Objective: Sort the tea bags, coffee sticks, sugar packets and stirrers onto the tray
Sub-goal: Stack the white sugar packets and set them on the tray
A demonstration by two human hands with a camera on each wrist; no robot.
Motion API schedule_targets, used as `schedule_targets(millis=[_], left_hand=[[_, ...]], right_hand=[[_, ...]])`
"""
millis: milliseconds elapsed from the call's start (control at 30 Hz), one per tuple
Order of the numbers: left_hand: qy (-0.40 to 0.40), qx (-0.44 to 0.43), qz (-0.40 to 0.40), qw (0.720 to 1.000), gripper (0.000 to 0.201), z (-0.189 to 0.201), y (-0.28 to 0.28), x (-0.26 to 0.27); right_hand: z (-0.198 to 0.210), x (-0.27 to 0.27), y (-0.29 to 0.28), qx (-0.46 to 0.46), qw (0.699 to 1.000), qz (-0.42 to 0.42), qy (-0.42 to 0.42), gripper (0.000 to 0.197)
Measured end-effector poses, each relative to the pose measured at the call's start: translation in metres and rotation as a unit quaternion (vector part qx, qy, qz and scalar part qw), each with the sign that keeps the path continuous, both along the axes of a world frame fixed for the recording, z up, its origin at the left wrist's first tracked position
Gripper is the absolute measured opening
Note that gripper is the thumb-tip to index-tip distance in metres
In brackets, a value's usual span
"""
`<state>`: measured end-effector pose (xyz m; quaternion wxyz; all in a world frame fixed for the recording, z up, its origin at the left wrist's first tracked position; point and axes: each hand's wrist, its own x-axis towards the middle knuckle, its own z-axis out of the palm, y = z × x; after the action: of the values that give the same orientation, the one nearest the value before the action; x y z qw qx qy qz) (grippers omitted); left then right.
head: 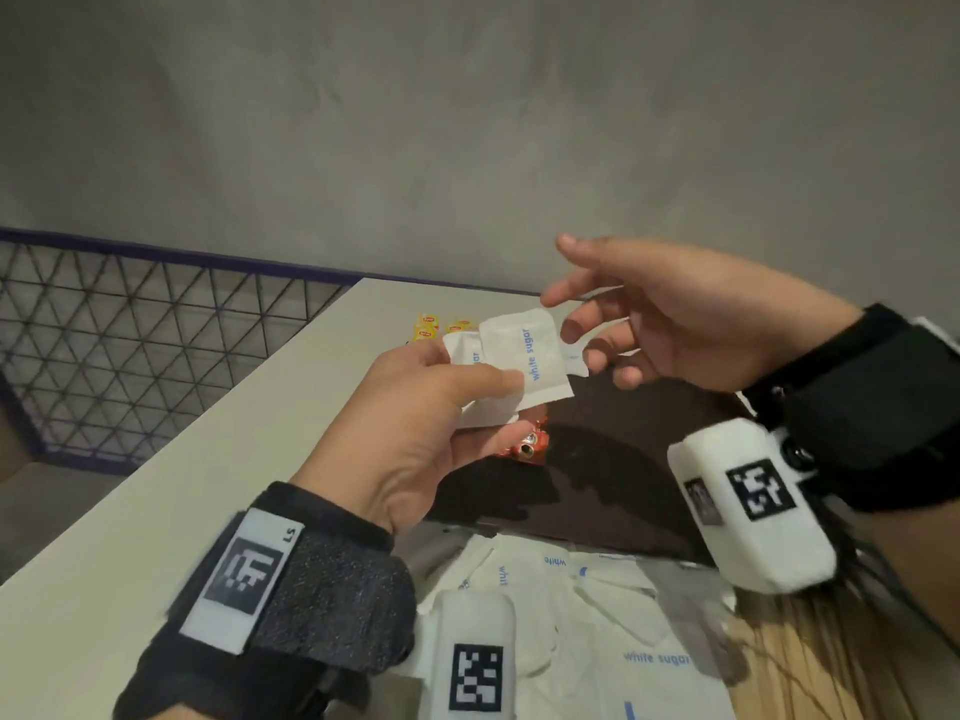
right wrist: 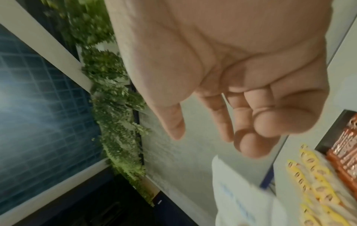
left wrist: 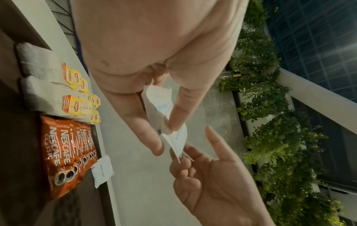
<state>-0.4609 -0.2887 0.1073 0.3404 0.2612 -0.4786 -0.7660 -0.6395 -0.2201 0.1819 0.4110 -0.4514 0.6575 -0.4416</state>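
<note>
My left hand (head: 441,402) pinches a small stack of white sugar packets (head: 514,361) between thumb and fingers, above the dark tray (head: 623,459). My right hand (head: 618,324) hovers just right of the packets with loosely spread fingers that hold nothing; its fingertips (left wrist: 185,154) are at the packets' (left wrist: 173,137) edge. On the tray lie orange Nescafe coffee sticks (left wrist: 63,152), yellow-tagged tea bags (left wrist: 77,97) and one sugar packet (left wrist: 102,171). In the right wrist view the packets (right wrist: 241,195) sit below my open fingers (right wrist: 251,137).
More white sugar packets (head: 597,615) lie in a clear bag near my body. The tray rests on a white table (head: 156,485) against a grey wall. A wire mesh panel (head: 130,345) stands left of the table. Green plants (left wrist: 270,122) hang further off.
</note>
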Motion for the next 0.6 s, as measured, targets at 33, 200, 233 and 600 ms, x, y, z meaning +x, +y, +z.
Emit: schedule_targets(millis=[33, 200, 233, 600], left_hand=[[0.006, -0.001, -0.005, 1.000, 0.039, 0.000, 0.001, -0.001], [0.016, -0.016, -0.033, 0.999, 0.032, 0.002, 0.010, -0.003], [0.017, -0.015, -0.040, 0.999, 0.028, 0.003, 0.011, -0.003], [-0.011, -0.093, 0.058, 0.994, 0.020, -0.004, 0.003, -0.003]], right_hand=[[-0.005, 0.007, 0.008, -0.011, 1.000, 0.000, 0.005, 0.061], [-0.036, 0.008, 0.023, -0.039, 0.999, -0.015, 0.002, 0.035], [-0.039, 0.006, 0.025, -0.048, 0.998, -0.026, -0.010, 0.026], [-0.023, -0.006, 0.037, -0.168, 0.976, -0.115, -0.082, 0.012]])
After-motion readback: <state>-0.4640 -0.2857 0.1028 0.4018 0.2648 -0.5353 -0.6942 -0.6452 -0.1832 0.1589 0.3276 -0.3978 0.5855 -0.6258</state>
